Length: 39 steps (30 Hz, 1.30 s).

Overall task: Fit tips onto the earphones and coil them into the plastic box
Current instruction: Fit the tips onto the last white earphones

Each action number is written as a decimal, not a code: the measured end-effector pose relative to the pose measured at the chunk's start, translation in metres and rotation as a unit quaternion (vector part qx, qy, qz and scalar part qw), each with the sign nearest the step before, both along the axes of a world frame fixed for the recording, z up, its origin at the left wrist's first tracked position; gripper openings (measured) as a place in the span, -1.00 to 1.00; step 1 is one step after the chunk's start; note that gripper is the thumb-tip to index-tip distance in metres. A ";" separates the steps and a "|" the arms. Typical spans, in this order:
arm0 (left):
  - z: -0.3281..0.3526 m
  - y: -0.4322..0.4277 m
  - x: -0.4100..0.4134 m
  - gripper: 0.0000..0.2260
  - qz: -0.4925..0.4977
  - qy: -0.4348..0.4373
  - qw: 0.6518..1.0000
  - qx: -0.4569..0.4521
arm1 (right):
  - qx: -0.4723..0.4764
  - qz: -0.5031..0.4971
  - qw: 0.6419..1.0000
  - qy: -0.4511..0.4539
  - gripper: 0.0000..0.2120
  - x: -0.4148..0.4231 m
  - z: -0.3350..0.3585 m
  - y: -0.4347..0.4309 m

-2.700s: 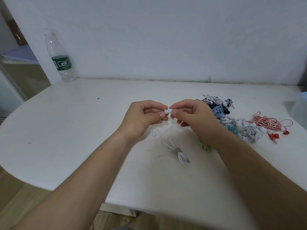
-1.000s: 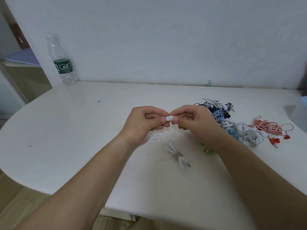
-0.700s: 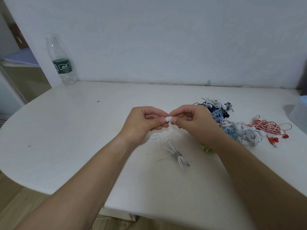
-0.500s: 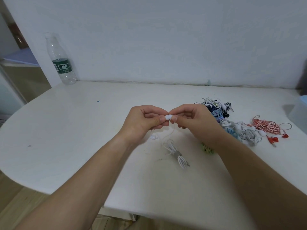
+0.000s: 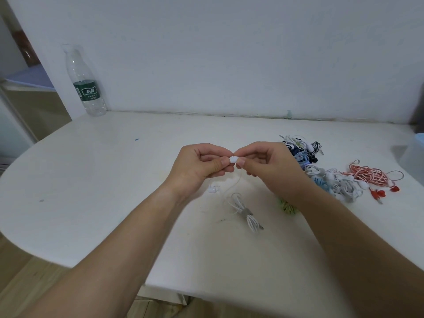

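Note:
My left hand (image 5: 197, 167) and my right hand (image 5: 271, 168) meet fingertip to fingertip above the white table (image 5: 96, 180), both pinched on one small white earbud (image 5: 232, 159). Whether a tip sits on it I cannot tell. Its thin white cable (image 5: 232, 185) hangs down to a bundled white coil (image 5: 245, 212) tied with a grey band on the table. The second white earbud (image 5: 213, 190) lies below my left hand. At the right edge stands a pale blue plastic box (image 5: 416, 154), only partly in view.
A heap of dark, blue and white earphones (image 5: 321, 171) lies right of my hands, with a red-and-white set (image 5: 369, 176) beyond. A green coil (image 5: 288, 206) peeks from under my right wrist. A water bottle (image 5: 86, 83) stands at the back left against the wall.
Both hands have stayed pinched on the earbud, working it with small finger movements; they sit slightly higher over the table than a second ago. Nothing on the table moved.

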<state>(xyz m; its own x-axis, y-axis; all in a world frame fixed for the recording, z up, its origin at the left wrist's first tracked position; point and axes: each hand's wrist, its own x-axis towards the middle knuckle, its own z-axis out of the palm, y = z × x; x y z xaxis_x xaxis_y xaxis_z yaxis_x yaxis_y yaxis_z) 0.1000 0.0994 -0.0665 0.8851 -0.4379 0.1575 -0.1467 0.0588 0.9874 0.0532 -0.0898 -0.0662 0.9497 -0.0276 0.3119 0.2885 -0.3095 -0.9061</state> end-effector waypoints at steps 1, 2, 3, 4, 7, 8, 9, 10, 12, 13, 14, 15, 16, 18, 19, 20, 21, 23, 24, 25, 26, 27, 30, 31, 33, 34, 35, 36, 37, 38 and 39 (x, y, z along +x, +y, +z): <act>0.000 0.001 0.000 -0.90 0.002 -0.006 1.000 0.001 | 0.000 -0.005 1.000 0.003 -0.89 0.000 0.000 0.001; 0.001 0.002 0.001 -0.90 0.008 -0.020 1.000 0.004 | -0.002 -0.013 1.000 0.005 -0.89 -0.001 0.001 0.001; 0.001 0.004 0.002 -0.90 0.022 -0.041 0.999 0.013 | -0.009 -0.024 1.000 0.006 -0.89 -0.001 0.001 0.001; 0.001 0.006 0.004 -0.90 0.047 -0.072 0.996 0.030 | -0.023 -0.038 0.999 0.006 -0.89 0.000 0.003 0.000; -0.003 0.013 0.013 -0.89 0.153 -0.160 0.968 0.115 | -0.098 -0.073 0.992 0.018 -0.86 -0.002 0.006 -0.005; -0.004 0.015 0.016 -0.89 0.177 -0.167 0.959 0.145 | -0.135 -0.077 0.988 0.025 -0.86 -0.003 0.008 -0.006; -0.006 0.018 0.017 -0.88 0.188 -0.167 0.952 0.174 | -0.174 -0.078 0.981 0.038 -0.86 -0.005 0.010 -0.007; -0.008 0.019 0.018 -0.87 0.188 -0.166 0.948 0.198 | -0.214 -0.076 0.972 0.052 -0.87 -0.008 0.011 -0.007; -0.008 0.020 0.016 -0.84 0.149 -0.168 0.948 0.224 | -0.287 -0.069 0.953 0.071 -0.87 -0.011 0.013 -0.008; -0.008 0.020 0.013 -0.83 0.117 -0.171 0.949 0.237 | -0.321 -0.064 0.941 0.081 -0.88 -0.013 0.014 -0.007; -0.008 0.019 0.010 -0.84 0.087 -0.175 0.946 0.259 | -0.354 -0.060 0.929 0.090 -0.88 -0.014 0.014 -0.006; -0.007 0.019 0.008 -0.88 0.064 -0.178 0.939 0.288 | -0.386 -0.057 0.915 0.100 -0.88 -0.014 0.014 -0.005; -0.007 0.019 0.007 -0.92 0.052 -0.179 0.929 0.320 | -0.412 -0.057 0.903 0.110 -0.87 -0.014 0.014 -0.005; -0.007 0.020 0.008 -0.91 0.045 -0.187 0.903 0.383 | -0.436 -0.059 0.890 0.124 -0.84 -0.015 0.013 -0.005; -0.006 0.022 0.009 -0.88 0.040 -0.195 0.892 0.405 | -0.438 -0.062 0.888 0.124 -0.84 -0.015 0.013 -0.006; -0.006 0.023 0.010 -0.88 0.031 -0.203 0.886 0.415 | -0.437 -0.065 0.889 0.122 -0.84 -0.015 0.013 -0.006; -0.006 0.024 0.011 -0.89 0.020 -0.208 0.886 0.413 | -0.436 -0.068 0.889 0.118 -0.85 -0.016 0.012 -0.006; -0.006 0.025 0.012 -0.91 0.004 -0.211 0.894 0.395 | -0.445 -0.082 0.885 0.110 -0.88 -0.017 0.013 -0.006; -0.006 0.024 0.012 -0.91 0.005 -0.211 0.897 0.389 | -0.456 -0.094 0.879 0.104 -0.87 -0.018 0.014 -0.006; -0.007 0.023 0.011 -0.91 0.010 -0.214 0.896 0.388 | -0.466 -0.106 0.873 0.093 -0.87 -0.017 0.013 -0.006; -0.007 0.020 0.010 -0.89 0.020 -0.216 0.894 0.392 | -0.471 -0.118 0.871 0.079 -0.87 -0.017 0.013 -0.005; -0.008 0.018 0.009 -0.85 0.030 -0.217 0.890 0.399 | -0.463 -0.130 0.875 0.060 -0.88 -0.016 0.012 -0.005; -0.010 0.009 0.006 -0.79 0.046 -0.232 0.865 0.442 | -0.398 -0.122 0.909 0.010 -0.83 -0.012 0.008 0.004; -0.011 0.007 0.005 -0.81 0.048 -0.239 0.858 0.452 | -0.399 -0.106 0.911 0.002 -0.80 -0.010 0.005 0.010; -0.012 0.004 0.004 -0.87 0.052 -0.245 0.855 0.454 | -0.431 -0.083 0.898 0.000 -0.77 -0.005 0.000 0.022; -0.012 0.003 0.003 -0.90 0.052 -0.247 0.858 0.448 | -0.448 -0.079 0.890 0.006 -0.77 -0.003 -0.002 0.026; -0.013 0.001 0.003 -0.93 0.056 -0.256 0.858 0.442 | -0.456 -0.080 0.886 0.013 -0.77 -0.001 -0.002 0.029; -0.013 0.002 0.003 -0.96 0.066 -0.271 0.856 0.435 | -0.445 -0.085 0.891 0.020 -0.77 0.000 -0.003 0.032; -0.012 0.001 0.003 -0.98 0.077 -0.284 0.859 0.419 | -0.416 -0.090 0.904 0.030 -0.77 0.001 -0.003 0.032; -0.013 0.002 0.003 -0.96 0.086 -0.290 0.868 0.393 | -0.376 -0.093 0.921 0.042 -0.77 0.002 -0.004 0.033; -0.013 0.002 0.004 -0.94 0.091 -0.285 0.884 0.359 | -0.333 -0.092 0.937 0.053 -0.78 0.004 -0.005 0.032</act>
<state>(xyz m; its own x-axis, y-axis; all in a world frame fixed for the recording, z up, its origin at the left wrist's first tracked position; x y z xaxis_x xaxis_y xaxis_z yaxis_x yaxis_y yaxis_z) 0.1042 0.1016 -0.0794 0.8173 -0.4654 0.3397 -0.5754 -0.6290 0.5227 0.0570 -0.0580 -0.0711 0.9747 -0.0265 0.2219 0.0940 -0.8522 -0.5148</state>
